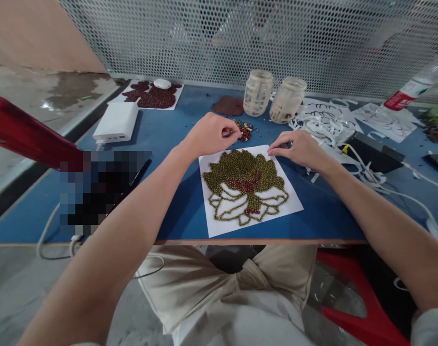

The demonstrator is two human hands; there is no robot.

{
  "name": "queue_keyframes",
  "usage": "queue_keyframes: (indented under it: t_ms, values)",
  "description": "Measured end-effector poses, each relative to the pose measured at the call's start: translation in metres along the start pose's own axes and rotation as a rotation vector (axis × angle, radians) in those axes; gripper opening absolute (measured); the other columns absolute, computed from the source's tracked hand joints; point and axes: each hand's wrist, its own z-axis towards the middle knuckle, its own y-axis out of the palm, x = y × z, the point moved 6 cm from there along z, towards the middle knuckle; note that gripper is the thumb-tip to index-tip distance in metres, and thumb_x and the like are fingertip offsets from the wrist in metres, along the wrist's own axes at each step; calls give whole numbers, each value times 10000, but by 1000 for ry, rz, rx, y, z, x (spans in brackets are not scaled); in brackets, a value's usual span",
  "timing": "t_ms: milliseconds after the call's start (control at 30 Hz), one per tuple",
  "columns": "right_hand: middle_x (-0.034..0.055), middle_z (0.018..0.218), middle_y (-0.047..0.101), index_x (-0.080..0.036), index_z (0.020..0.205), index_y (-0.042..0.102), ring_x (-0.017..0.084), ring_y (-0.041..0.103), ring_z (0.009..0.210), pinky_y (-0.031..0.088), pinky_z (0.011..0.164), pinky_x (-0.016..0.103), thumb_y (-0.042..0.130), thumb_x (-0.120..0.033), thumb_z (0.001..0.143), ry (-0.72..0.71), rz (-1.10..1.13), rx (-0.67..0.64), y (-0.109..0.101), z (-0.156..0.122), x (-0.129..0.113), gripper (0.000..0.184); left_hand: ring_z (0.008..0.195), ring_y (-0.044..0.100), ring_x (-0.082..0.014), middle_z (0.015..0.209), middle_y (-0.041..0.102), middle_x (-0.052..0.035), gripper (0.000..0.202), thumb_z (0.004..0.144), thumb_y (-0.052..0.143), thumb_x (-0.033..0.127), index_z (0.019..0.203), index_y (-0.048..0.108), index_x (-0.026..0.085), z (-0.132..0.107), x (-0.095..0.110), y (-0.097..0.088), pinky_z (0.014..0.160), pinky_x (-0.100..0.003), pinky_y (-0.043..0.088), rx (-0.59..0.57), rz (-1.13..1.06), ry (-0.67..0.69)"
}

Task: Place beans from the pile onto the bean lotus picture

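Observation:
A white sheet (pixel 293 204) lies on the blue table (pixel 168 144) in front of me. It carries a flower picture (pixel 245 185) made of green beans with red beans at its centre. My left hand (pixel 211 133) is curled into a pinch just beyond the sheet's far edge, at a small pile of loose beans (pixel 244 129). What it pinches is too small to make out. My right hand (pixel 300 148) rests at the sheet's far right corner, fingers pressed together in a pinch touching the top edge of the bean flower.
Two plastic jars (pixel 257 92) (pixel 287 100) stand behind the pile. White paper cut-outs (pixel 323 120), a black device (pixel 375 154) and cables lie right. A white power bank (pixel 117 122) and another red bean picture (pixel 152 96) sit at the far left. A mesh screen (pixel 240 38) backs the table.

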Motion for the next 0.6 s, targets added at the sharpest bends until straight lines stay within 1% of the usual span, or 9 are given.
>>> queue_keyframes:
  t_ms: [100,167,200,233,333,400,500,600]
  values:
    - [49,981,832,-296,956,895,232,681,825,462,760,400,739,-449,979,16,19,39,-2,1,6,220,580,530,-129,573,611,26,213,918,675,348,846,835,227,-1,-3,1,807,-324,498,-26,19,17]
    - [61,987,831,-281,987,882,234,675,822,471,763,402,699,-446,1007,15,-12,81,-8,1,6,247,581,527,-130,564,599,27,207,918,677,341,839,830,227,-1,-4,0,805,-324,490,-45,25,14]
    - [63,979,823,-275,991,873,232,667,815,472,762,400,699,-447,1007,-2,-35,74,-10,1,5,245,582,526,-132,563,599,26,206,916,678,337,835,829,223,-1,-5,1,796,-324,484,-60,25,10]
    - [63,971,812,-272,988,863,230,660,811,471,762,397,709,-449,1001,-29,-57,44,-10,1,4,235,583,526,-133,565,603,23,204,913,678,333,834,828,219,-2,-6,1,784,-323,478,-82,21,6]
    - [53,976,782,-273,978,837,226,661,829,470,784,392,734,-458,986,-128,-88,-105,-7,1,1,211,594,529,-137,583,637,11,199,904,680,315,848,837,204,-4,-8,3,751,-320,460,-157,8,-1]
    - [54,1021,776,-275,1005,830,226,676,866,475,812,389,705,-461,1009,-176,-75,-176,-5,1,0,224,604,539,-139,599,662,2,202,901,681,303,866,849,197,-4,-10,3,736,-320,452,-189,7,-8]
    - [65,1078,772,-264,1047,821,230,697,932,484,870,388,655,-448,1042,-223,-61,-224,-3,1,-1,248,620,567,-147,622,692,-15,215,901,678,297,892,866,191,-4,-12,4,716,-321,445,-208,16,-17]
    - [77,1083,767,-253,1040,809,244,700,957,481,887,394,635,-444,1046,-224,-104,-234,-1,2,-1,259,637,592,-151,646,716,-26,229,897,674,297,918,876,192,-4,-12,4,716,-319,444,-220,25,-18]
